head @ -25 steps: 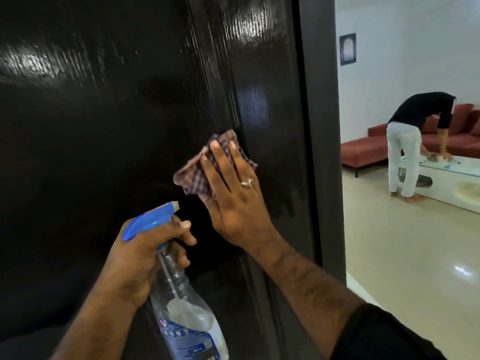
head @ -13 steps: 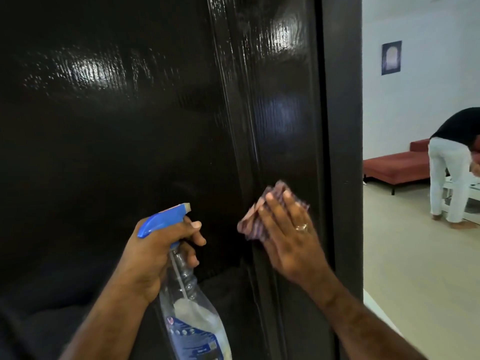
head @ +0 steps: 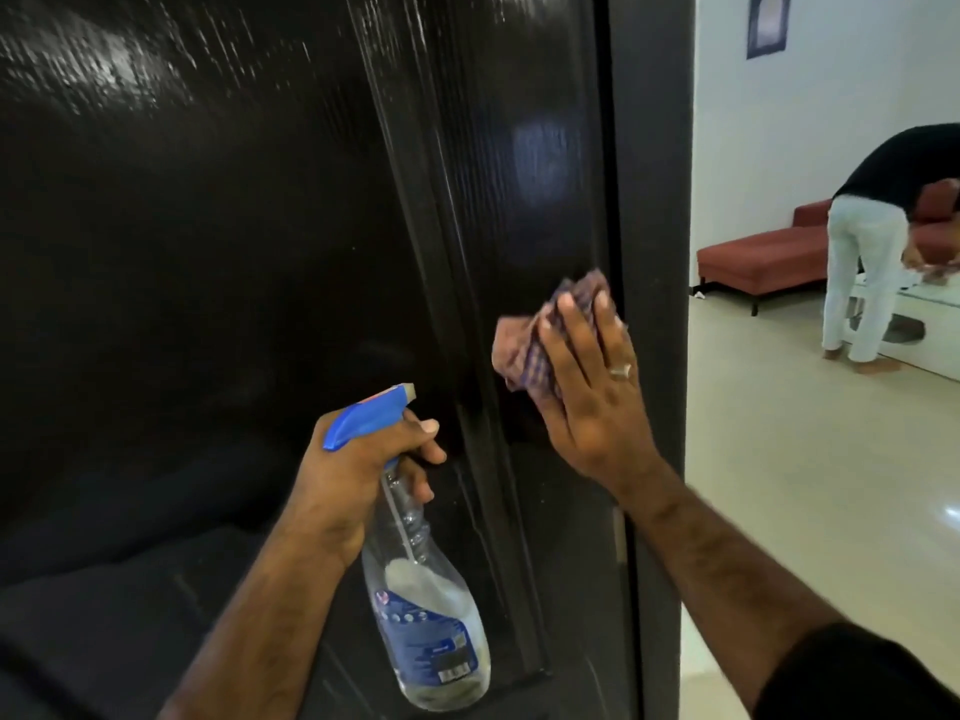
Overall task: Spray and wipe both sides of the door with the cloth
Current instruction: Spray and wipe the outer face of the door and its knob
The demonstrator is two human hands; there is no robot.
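A glossy black door (head: 234,226) fills the left and middle of the head view. My right hand (head: 592,402) presses a checked purple cloth (head: 524,345) flat against the door's right stile, close to its edge (head: 649,200). Lower and to the left, my left hand (head: 358,475) grips the neck of a clear spray bottle (head: 426,615) with a blue trigger head (head: 369,413); its nozzle points at the door. A little liquid sits in the bottle's lower half.
Past the door's right edge lies a room with a pale tiled floor (head: 805,485). A person (head: 872,241) bends over a white low table (head: 935,314) in front of a red sofa (head: 753,257). A small picture (head: 768,23) hangs on the white wall.
My right hand has slid the cloth rightward across the door panel to the stile at the edge, dipping and then rising slightly. My left hand has kept hold of the spray bottle.
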